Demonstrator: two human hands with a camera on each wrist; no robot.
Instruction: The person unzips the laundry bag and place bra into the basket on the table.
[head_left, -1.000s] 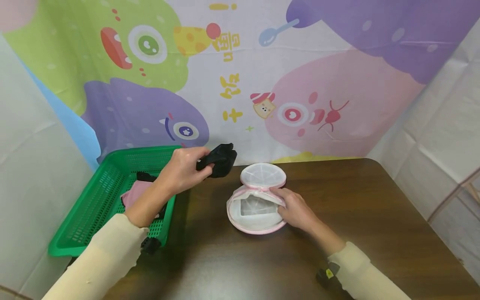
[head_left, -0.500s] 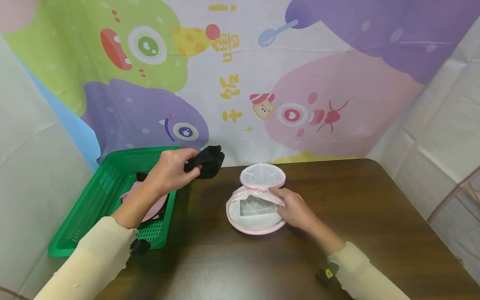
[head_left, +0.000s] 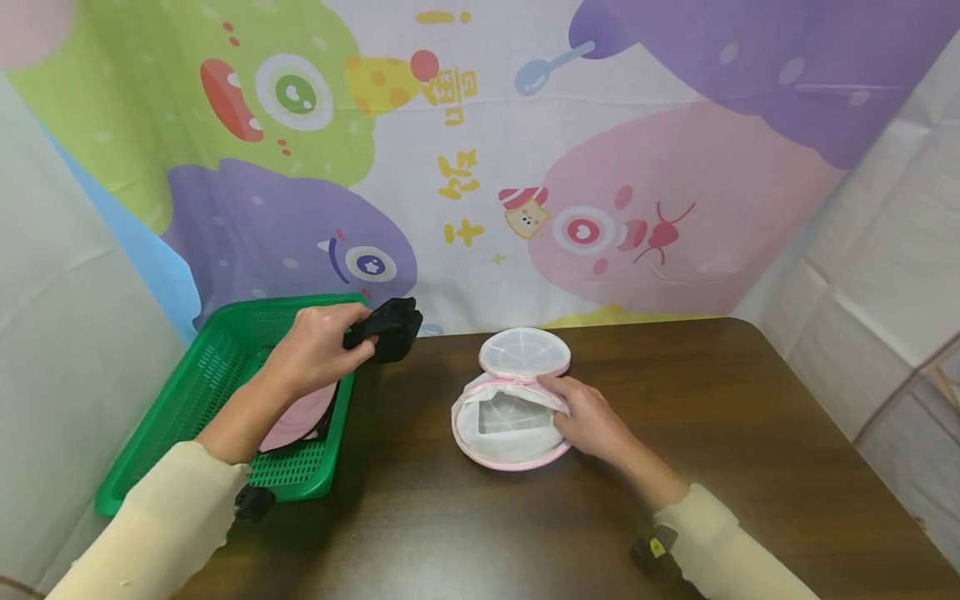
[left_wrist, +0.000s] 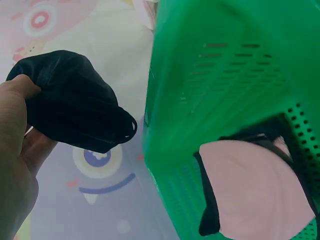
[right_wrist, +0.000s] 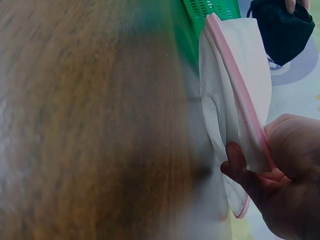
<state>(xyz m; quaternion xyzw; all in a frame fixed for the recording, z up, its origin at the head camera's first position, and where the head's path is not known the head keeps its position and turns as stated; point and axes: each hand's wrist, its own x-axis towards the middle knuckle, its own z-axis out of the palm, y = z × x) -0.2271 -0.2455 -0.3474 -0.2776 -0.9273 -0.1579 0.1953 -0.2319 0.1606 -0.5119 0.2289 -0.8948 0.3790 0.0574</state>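
My left hand [head_left: 318, 346] pinches a black folded bra [head_left: 397, 329] between thumb and fingers, raised by the right rim of the green basket [head_left: 330, 458]. In the left wrist view the black bra [left_wrist: 75, 100] is a rounded cup shape with a small loop at one corner. My right hand [head_left: 592, 417] grips the zipped edge of a white mesh laundry bag [head_left: 517, 450] with pink trim. The bag stands unzipped on the table, its round lid folded back behind the opening. A pink cup-shaped garment with black edging [left_wrist: 260, 190] lies in the basket.
The dark wooden table [head_left: 720, 417] reaches a cloth backdrop [head_left: 465, 275] with cartoon monsters behind it. Pale sheets hang at both sides. Wrist cameras are strapped at both sleeves.
My left hand has moved left with the black bra, away from the laundry bag and closer over the basket. The right hand and the bag have stayed in place.
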